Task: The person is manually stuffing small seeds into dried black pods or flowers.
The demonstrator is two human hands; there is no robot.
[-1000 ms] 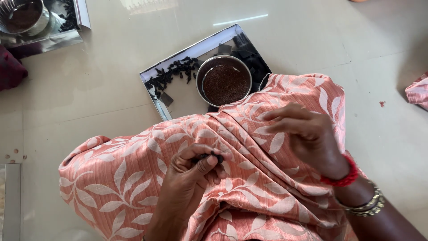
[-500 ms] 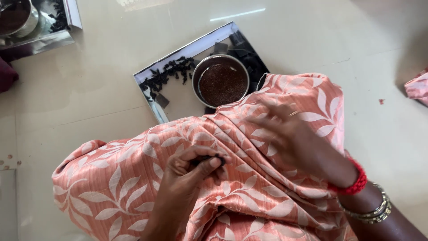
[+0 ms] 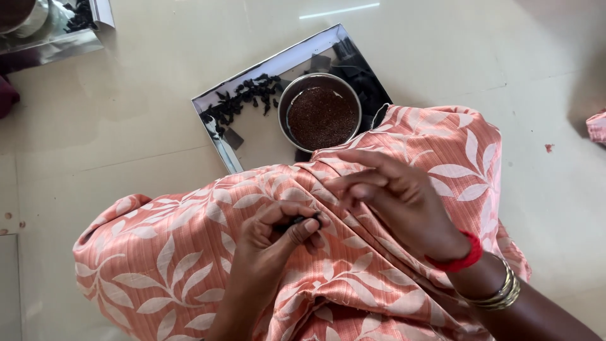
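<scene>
My left hand (image 3: 278,235) rests on my lap, fingers curled around a small dark pod (image 3: 299,220) pinched between thumb and fingertips. My right hand (image 3: 404,199) hovers just to its right over the peach leaf-print cloth (image 3: 170,265), fingers loosely bent and apart, holding nothing I can see; a red band and metal bangles circle its wrist. Beyond my knees lies a shiny steel tray (image 3: 252,136) with a heap of dark pods (image 3: 243,100) and a round steel bowl (image 3: 320,117) full of small brown seeds.
A second steel tray (image 3: 57,35) with a vessel and dark bits sits at the top left corner on the pale tiled floor (image 3: 126,132). A scrap of pink cloth (image 3: 596,125) shows at the right edge.
My right hand has drawn left across the lap toward my left hand, its fingers now extended. The left hand keeps its pinch on the dark pod.
</scene>
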